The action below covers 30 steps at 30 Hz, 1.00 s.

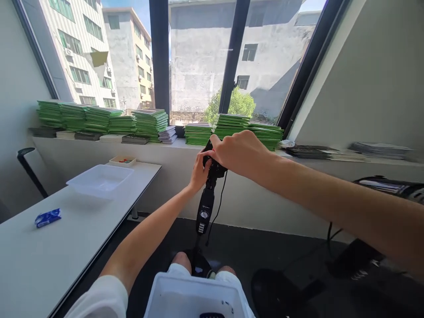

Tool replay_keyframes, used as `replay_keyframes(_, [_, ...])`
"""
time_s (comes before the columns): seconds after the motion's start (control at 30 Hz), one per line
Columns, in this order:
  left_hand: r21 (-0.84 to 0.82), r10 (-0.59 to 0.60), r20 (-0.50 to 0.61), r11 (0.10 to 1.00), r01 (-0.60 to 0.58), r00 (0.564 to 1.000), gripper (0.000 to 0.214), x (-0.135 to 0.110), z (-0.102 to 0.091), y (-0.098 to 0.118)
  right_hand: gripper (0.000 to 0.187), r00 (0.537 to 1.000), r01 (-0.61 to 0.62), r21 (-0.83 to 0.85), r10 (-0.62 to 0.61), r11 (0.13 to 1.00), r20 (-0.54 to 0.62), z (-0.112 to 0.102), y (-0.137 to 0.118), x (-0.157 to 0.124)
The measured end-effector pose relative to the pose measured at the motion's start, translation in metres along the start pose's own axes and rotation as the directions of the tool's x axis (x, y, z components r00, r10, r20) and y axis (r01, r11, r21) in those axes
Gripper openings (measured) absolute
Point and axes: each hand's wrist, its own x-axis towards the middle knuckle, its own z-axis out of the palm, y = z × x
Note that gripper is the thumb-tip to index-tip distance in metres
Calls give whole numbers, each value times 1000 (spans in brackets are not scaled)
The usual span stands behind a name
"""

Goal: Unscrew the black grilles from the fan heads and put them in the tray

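Observation:
A black device on a black handle pole (204,211) stands upright between my knees, with a cable hanging from its top. My left hand (199,171) grips the black head of the device from the left, fingers curled around it. My right hand (239,152) closes over the same head from the right and above, hiding most of it. A white plastic bin (194,295) rests on my lap below the pole.
A white table (49,247) at left carries a clear plastic tray (99,179), a small tray with coloured bits (122,161) and a blue packet (48,217). Stacks of green booklets (149,123) line the window sill. Black equipment (391,187) lies at right.

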Motion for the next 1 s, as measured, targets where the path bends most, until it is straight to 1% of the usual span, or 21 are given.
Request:
replay_keyframes(0.07, [0, -7, -5, 1000, 7, 1000, 22, -2, 1, 1, 48, 1000, -19, -3, 19, 1000, -20, 0, 0, -2])
replay_keyframes(0.13, [-12, -23, -4, 1000, 23, 1000, 23, -3, 1, 2, 42, 1000, 28, 35, -28, 999, 1, 0, -1, -4])
replay_keyframes(0.17, [-19, -37, -1, 999, 37, 999, 24, -4, 1, 3, 42, 999, 47, 42, -47, 998, 4, -1, -2, -5])
replay_keyframes(0.2, [-26, -52, 2, 998, 52, 999, 24, -4, 1, 3, 42, 999, 53, 35, -53, 998, 3, -2, -4, -5])
replay_keyframes(0.27, [-41, -72, 3, 997, 72, 997, 26, -4, 1, 2, 39, 1000, 20, -9, -20, 1000, -12, -4, -6, -5])
replay_keyframes(0.33, [-49, -63, 0, 997, 63, 998, 27, -3, 1, 2, 43, 1000, -10, -30, 9, 1000, -23, -4, -7, -4])
replay_keyframes(0.47, [-28, -37, -4, 999, 37, 999, 24, 0, 2, 1, 43, 999, 42, -2, -42, 999, -21, -1, -6, 0])
replay_keyframes(0.5, [-23, -42, -7, 999, 42, 999, 25, 0, 2, 1, 42, 999, 35, -11, -35, 999, -29, -1, -6, 1])
replay_keyframes(0.57, [-23, -52, -19, 998, 51, 998, 28, -1, 2, 0, 46, 999, 8, -28, -9, 1000, -40, 0, -4, 3])
replay_keyframes(0.6, [-26, -47, -24, 999, 46, 999, 28, -1, 2, 0, 46, 999, 11, -19, -12, 1000, -32, 0, -3, 3])
replay_keyframes(0.67, [-34, -23, -35, 999, 22, 999, 26, -1, 2, -2, 42, 998, 58, 2, -58, 998, -30, 0, -2, 4])
replay_keyframes(0.73, [-35, -2, -37, 999, 1, 999, 22, -1, 2, -2, 40, 994, 69, -36, -71, 997, -78, -1, -1, 3])
replay_keyframes(0.77, [-32, 2, -34, 999, -3, 999, 21, -1, 2, -2, 39, 994, 50, -71, -56, 996, -94, -2, -1, 2])
replay_keyframes(0.83, [-29, -9, -33, 1000, 8, 999, 21, -1, 2, -1, 46, 993, 11, -115, -24, 993, -118, -4, -2, 3])
replay_keyframes(0.93, [-44, -50, -39, 998, 49, 998, 25, -2, 2, 1, 39, 994, 79, -49, -83, 996, -69, -7, -5, 7])
replay_keyframes(1.0, [-44, -65, -44, 997, 63, 997, 22, -3, 3, 0, 40, 996, 75, -50, -77, 996, -39, -8, -6, 10])
